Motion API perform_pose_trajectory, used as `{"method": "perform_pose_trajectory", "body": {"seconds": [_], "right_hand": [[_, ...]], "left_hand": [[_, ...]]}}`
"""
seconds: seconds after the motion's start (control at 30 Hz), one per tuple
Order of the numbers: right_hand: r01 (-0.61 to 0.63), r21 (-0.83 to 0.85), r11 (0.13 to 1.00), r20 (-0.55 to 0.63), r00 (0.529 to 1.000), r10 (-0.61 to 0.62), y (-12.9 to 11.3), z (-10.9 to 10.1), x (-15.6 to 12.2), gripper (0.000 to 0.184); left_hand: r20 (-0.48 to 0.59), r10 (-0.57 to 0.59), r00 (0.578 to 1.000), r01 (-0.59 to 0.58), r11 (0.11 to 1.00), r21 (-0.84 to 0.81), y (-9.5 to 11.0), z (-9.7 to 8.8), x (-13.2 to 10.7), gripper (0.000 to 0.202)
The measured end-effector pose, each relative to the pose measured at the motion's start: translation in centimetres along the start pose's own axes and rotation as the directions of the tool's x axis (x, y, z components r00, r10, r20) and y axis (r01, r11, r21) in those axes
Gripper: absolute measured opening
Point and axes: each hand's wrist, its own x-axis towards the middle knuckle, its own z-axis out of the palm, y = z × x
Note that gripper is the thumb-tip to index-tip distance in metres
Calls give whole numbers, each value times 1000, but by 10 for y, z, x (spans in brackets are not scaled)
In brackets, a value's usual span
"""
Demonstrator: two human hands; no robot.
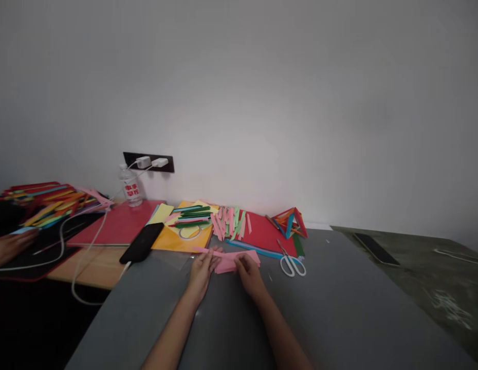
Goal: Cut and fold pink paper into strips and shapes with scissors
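Pink paper [225,264] lies on the grey table between my two hands, with a narrow pink paper strip [227,255] stretched across above it. At its left end, my left hand [202,268] has the strip between thumb and fingers. My right hand [248,272] pinches at the strip's right side, its fingertips over the pink paper; the exact grip is partly hidden. To the right of that hand rest white-handled scissors [293,265], blades pointing away. Beyond the hands are small pink and green paper strips [229,222] on a red sheet [258,231].
A black phone [142,243], orange-yellow paper [181,239] and folded coloured paper shape [291,223] surround the workspace. Farther left stand a water bottle [131,190] and a pile of coloured strips [54,200]. A white cable [75,272] hangs there, near another person's hand [15,246].
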Motion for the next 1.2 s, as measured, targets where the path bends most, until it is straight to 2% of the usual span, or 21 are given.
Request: {"method": "perform_pose_trajectory", "body": {"seconds": [0.1, 0.23, 0.47, 0.53, 0.6, 0.67, 0.7, 0.77, 0.83, 0.97, 1.07, 1.1, 1.2], "right_hand": [[-3, 2, 1000, -39, 999, 3, 5, -10, 3, 23], [-87, 76, 993, -31, 996, 90, 10, -19, 6, 24], [-94, 140, 986, -39, 994, 100, 10, -17, 6, 25], [-86, 132, 987, -70, 993, 96, 11, -18, 6, 25], [-80, 109, 991, -156, 983, 96, 15, -20, 6, 25], [-75, 81, 994, -323, 941, 97, 19, -25, 6, 25], [-77, 67, 995, -431, 897, 98, 22, -27, 6, 26], [-97, 52, 994, -619, 778, 108, 25, -32, 6, 26], [-125, 40, 991, -727, 677, 115, 27, -34, 5, 28], [-176, -68, 982, -808, 588, 49, 27, -32, 4, 32], [-213, -183, 960, -808, 589, -23, 26, -27, 9, 34], [-219, -219, 951, -795, 605, -43, 26, -26, 14, 33], [-254, -319, 913, -786, 610, -105, 23, -22, 36, 33]], "left_hand": [[-39, 1, 999, -4, 997, -76, 1, -2, 2, 26], [-56, 11, 998, -17, 993, -115, 2, -1, 2, 23], [-56, 0, 998, -5, 996, -90, 0, -4, 2, 20], [-38, 5, 999, -8, 997, -75, 0, -4, 2, 23], [2, 12, 1000, -12, 999, -48, 0, -3, 2, 30], [45, 19, 999, -20, 1000, 19, -1, 0, 1, 36], [68, 24, 997, -29, 997, 77, -1, 2, 1, 38], [110, 52, 993, -76, 971, 226, -2, 4, 0, 37], [166, 110, 980, -166, 912, 374, -4, 5, 0, 34], [299, 242, 923, -378, 712, 592, -10, 2, -1, 32], [418, 295, 859, -512, 502, 697, -18, -1, -4, 41], [454, 293, 841, -540, 426, 726, -21, -1, -6, 45], [515, 274, 812, -574, 211, 791, -26, 1, -12, 48]]}}
